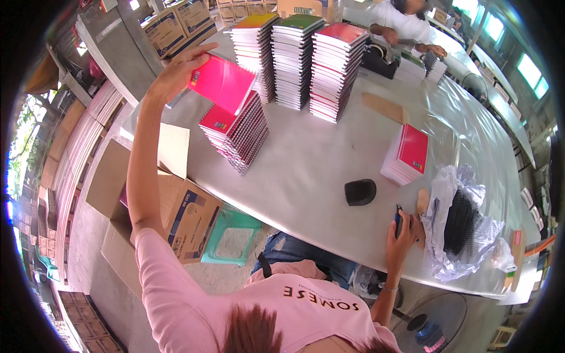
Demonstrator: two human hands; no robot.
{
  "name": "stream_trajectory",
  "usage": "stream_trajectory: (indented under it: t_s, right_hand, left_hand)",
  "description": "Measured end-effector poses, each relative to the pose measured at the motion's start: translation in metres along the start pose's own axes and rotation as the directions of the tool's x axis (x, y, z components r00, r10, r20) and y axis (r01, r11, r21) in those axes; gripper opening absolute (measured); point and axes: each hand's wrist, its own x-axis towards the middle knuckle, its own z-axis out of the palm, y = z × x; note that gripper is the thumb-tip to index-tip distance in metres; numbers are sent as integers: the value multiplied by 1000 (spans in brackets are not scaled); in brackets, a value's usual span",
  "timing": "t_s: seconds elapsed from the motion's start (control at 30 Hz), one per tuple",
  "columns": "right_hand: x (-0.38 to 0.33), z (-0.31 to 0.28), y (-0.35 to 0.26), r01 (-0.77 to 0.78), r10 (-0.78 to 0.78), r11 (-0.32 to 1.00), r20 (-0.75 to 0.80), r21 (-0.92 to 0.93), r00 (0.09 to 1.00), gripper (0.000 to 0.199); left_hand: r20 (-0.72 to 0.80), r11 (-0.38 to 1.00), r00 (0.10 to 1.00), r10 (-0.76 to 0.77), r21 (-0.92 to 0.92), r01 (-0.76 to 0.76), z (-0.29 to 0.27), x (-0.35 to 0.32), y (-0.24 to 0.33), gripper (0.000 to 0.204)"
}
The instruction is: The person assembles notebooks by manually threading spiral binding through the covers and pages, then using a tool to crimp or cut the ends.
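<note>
My left hand (179, 73) is raised at the upper left, its fingers closed on the edge of a bright pink-red spiral notebook (223, 82). That notebook is tilted just above a stack of red spiral notebooks (235, 135); whether it touches them I cannot tell. At the table's right front edge, my right hand (402, 234) is closed around a small dark blue and black tool (399, 219), whose kind is partly hidden by the fingers. Beside that hand, a crumpled clear plastic bag (438, 235) holds black spiral binding coils (462, 220).
Tall notebook stacks with yellow (253, 59), green (291, 65) and red (335, 73) covers stand at the back. A shorter red pile (407, 154) and a black rounded object (360, 192) lie rightward. An open carton (194, 223) sits left; another person (400, 26) works across the table.
</note>
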Motion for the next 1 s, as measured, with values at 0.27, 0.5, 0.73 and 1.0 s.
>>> stream_trajectory:
  t_s: [0.27,0.5,0.73,1.0]
  right_hand:
    - [0,0,2,34,-34,999,-17,18,999,41]
    - [2,-4,-1,15,-15,1000,11,23,1000,40]
    - [2,-7,-4,-22,21,1000,24,20,999,39]
    - [-2,-7,-12,4,-4,1000,10,12,1000,37]
  left_hand:
    - [369,788,921,121,529,-316,42,50,-11,51]
    - [435,723,901,-6,624,-296,71,45,-44,44]
    - [92,648,996,-7,759,-66,78,-9,-55,59]
    - [110,643,994,28,759,-102,62,-26,-80,57]
